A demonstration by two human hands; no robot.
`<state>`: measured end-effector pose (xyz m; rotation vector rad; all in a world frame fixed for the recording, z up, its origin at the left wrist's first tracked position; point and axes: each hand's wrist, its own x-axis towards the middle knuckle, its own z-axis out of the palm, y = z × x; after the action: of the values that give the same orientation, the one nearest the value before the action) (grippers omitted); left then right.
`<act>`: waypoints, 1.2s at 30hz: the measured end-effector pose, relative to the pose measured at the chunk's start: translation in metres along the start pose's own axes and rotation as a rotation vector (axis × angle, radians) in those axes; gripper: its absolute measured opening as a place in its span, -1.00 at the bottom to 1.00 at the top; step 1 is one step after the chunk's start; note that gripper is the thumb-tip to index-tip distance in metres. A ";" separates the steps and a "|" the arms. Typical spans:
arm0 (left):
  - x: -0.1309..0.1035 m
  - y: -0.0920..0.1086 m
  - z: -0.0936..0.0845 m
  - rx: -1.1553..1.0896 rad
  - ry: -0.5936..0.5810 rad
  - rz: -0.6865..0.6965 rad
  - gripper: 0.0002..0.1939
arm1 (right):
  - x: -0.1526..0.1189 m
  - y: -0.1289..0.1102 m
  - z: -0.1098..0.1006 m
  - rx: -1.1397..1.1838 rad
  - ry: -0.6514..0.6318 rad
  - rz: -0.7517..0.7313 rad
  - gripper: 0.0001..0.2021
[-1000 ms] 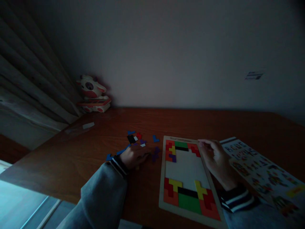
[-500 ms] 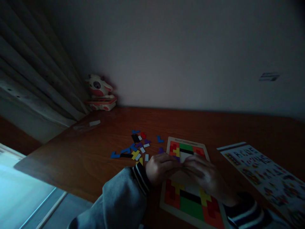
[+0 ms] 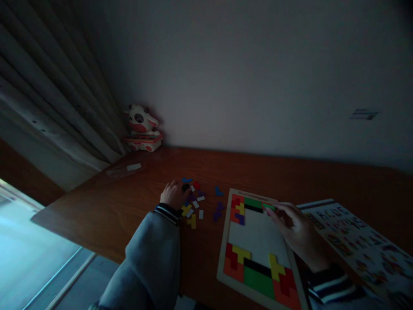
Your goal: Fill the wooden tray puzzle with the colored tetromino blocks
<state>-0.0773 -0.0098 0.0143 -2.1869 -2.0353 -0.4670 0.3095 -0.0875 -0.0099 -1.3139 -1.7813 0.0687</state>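
I see the puzzle board (image 3: 258, 241) lying at five o'clock on the table (image 3: 129, 215). My right hand (image 3: 295, 232) pinches a green piece (image 3: 269, 207) at its top edge. My left hand (image 3: 174, 194), fingers curled loosely, rests on loose pieces (image 3: 193, 206) at nine o'clock of the board.

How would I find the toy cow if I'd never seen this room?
Follow the brown wooden table to its far left corner, where the curtain meets the wall. The toy cow sits there on a small pink-and-white base, the only white and pink figure, far from the colored puzzle pieces.
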 end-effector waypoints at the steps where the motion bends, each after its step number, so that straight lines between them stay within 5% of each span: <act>1: 0.001 -0.004 0.001 0.007 -0.039 0.026 -0.64 | -0.001 0.001 0.000 -0.004 0.000 -0.004 -0.78; 14: 0.016 0.005 -0.004 0.013 -0.159 0.095 -0.64 | -0.001 0.004 0.001 -0.021 -0.025 -0.021 -0.78; 29: 0.046 -0.013 -0.015 -0.053 -0.307 -0.054 -0.60 | 0.001 0.000 -0.002 0.003 -0.037 -0.004 -0.82; 36: 0.043 -0.015 -0.007 -0.120 -0.326 0.150 -0.61 | 0.005 0.001 -0.006 0.053 0.047 0.059 -0.80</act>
<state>-0.0911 0.0299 0.0322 -2.6135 -2.0123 -0.2326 0.3144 -0.0859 -0.0040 -1.3191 -1.6903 0.1160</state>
